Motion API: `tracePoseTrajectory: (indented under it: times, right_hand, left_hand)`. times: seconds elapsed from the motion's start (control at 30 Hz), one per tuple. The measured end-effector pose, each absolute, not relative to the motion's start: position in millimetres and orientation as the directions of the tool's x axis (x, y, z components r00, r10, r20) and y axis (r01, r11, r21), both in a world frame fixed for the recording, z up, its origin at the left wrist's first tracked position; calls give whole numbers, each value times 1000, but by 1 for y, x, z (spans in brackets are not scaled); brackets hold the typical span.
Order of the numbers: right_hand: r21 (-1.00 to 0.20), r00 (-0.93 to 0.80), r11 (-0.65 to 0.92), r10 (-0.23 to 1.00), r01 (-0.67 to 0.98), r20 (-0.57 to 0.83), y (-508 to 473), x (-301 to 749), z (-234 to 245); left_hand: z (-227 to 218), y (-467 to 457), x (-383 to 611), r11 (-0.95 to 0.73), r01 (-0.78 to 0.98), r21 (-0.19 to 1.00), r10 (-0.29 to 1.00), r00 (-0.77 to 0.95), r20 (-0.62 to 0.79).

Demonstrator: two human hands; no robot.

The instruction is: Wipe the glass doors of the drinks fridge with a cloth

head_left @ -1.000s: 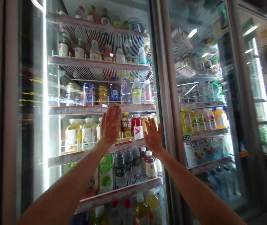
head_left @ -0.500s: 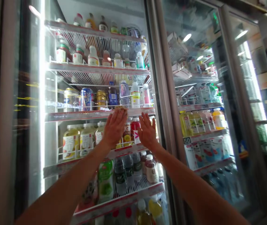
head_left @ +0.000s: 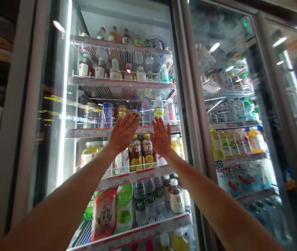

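Head view: tan cloth (head_left: pixel 138 114) between left grip (head_left: pixel 123 135) and glass door (head_left: pixel 127 17).

A brownish cloth (head_left: pixel 137 114), mostly hidden, lies against the glass door (head_left: pixel 124 94)

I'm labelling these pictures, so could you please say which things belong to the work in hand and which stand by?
At work:
bare left hand
tan cloth-like piece beneath it
bare right hand
clear glass door

Standing by:
blue cylindrical can
brown yellow-capped plastic bottles
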State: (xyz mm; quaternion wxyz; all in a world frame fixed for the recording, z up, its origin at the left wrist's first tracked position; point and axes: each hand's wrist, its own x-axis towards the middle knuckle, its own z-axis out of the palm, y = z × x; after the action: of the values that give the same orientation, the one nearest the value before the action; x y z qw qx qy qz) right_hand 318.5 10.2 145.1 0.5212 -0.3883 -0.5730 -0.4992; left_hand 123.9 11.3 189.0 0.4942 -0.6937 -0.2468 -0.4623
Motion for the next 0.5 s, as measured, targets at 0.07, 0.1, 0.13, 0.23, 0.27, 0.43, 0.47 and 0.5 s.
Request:
tracePoseTrajectory:
  times: [0.07, 0.1, 0.13, 0.23, 0.27, 0.43, 0.47, 0.5]
  right_hand:
    - [153, -147, 207, -42, 966, 988, 12, 316, 147]
    - [149, -147, 207, -27, 967, 989, 13, 315, 148]
    - [149, -149, 206, -14, 967, 989, 13, 315, 148]
    - [149, -153, 191, 7, 970, 988, 13, 315, 148]
    - [149, -153, 186, 9, 971, 988, 12, 315, 147]
    - [166, -168, 165, -2, 972, 986, 13, 317, 146]
    - [171, -172, 160, -7, 972, 985, 13, 317, 145]
    - [175, -175, 155, -12, 972, 984, 14, 317, 145]
  left_hand:
    - [194, 11, 104, -377, 888, -263, -110, 239, 965]
    - [195, 10, 96, -373, 916, -146, -109, 113, 988]
    - [196, 10, 89, -369, 928, -52, -110, 11, 994]
    - [190, 11, 87, -361, 930, -65, -128, 20, 992]
    - [187, 11, 89, -359, 919, -166, -131, 126, 983]
    - [185, 12, 75, -352, 827, -439, -118, 426, 897]
    - [189, 11, 67, -345, 873, -344, -127, 320, 939]
    - [192, 10, 61, -338, 915, -222, -140, 184, 973]
